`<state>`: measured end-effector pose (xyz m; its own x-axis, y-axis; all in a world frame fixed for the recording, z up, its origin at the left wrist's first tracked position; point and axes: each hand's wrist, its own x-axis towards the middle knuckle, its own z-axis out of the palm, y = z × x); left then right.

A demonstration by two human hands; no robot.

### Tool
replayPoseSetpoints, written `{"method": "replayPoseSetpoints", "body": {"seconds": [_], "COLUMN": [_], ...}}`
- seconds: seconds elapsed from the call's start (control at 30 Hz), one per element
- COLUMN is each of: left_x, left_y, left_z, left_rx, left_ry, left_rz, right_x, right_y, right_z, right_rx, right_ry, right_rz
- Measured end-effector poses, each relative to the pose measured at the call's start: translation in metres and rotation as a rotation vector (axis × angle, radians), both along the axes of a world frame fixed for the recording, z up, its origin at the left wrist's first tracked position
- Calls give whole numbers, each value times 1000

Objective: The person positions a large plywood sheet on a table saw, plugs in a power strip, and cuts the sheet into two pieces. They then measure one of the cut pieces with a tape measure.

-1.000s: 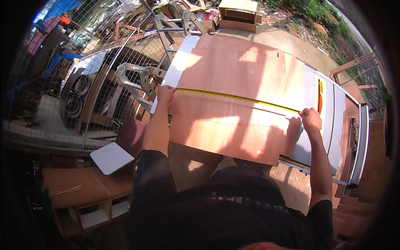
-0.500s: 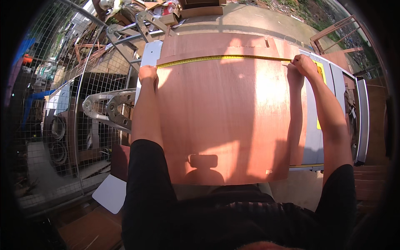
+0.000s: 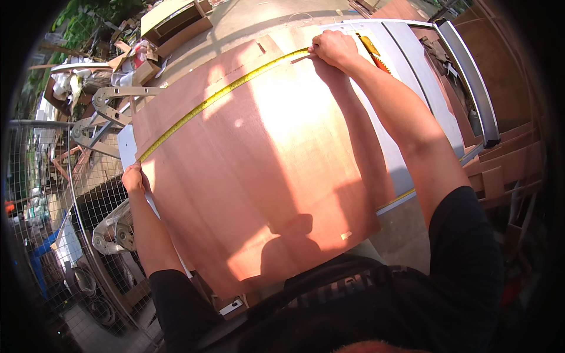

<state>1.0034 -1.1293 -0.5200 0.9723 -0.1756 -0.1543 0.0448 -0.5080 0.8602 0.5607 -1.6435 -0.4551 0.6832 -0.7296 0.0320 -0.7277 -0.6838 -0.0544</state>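
A reddish plywood sheet [image 3: 223, 176] lies in front of me on a grey table saw top [image 3: 406, 65], its near edge close to my body. Across its far part stretches a yellow tape measure [image 3: 218, 96]. My left hand [image 3: 133, 178] is closed on the tape's end at the sheet's left edge. At the far right, my right hand [image 3: 333, 48] grips the other end of the tape; its fingertips are partly hidden. Sunlight and my own shadow fall on the sheet. A small strip of wood [image 3: 300, 57] lies by my right hand.
A wire mesh fence [image 3: 41, 176] stands on the left, with folded metal ladder hinges [image 3: 109, 235] beside the table. A pale rail [image 3: 471, 76] runs along the right side. Wood scraps and a cabinet box [image 3: 176, 26] lie beyond the sheet.
The view has turned, so the sheet and tape now slant up to the right. Both hands still hold the tape at either side of the sheet.
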Motion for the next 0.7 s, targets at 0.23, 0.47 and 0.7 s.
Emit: {"method": "replayPoseSetpoints", "body": {"seconds": [0.23,0.47,0.7], "left_x": [3,1,-3], "left_y": [6,2,4], "left_z": [-2,-3,2], "left_rx": [14,19,10], "left_ry": [-10,-34,17], "left_rz": [33,43,91], "right_x": [-3,-8,-9], "right_y": [3,8,9], "right_z": [-9,-5,-3], "right_rx": [-22,-9,-1], "right_ry": [-64,-57,-99], "right_rz": [9,-10,10]}}
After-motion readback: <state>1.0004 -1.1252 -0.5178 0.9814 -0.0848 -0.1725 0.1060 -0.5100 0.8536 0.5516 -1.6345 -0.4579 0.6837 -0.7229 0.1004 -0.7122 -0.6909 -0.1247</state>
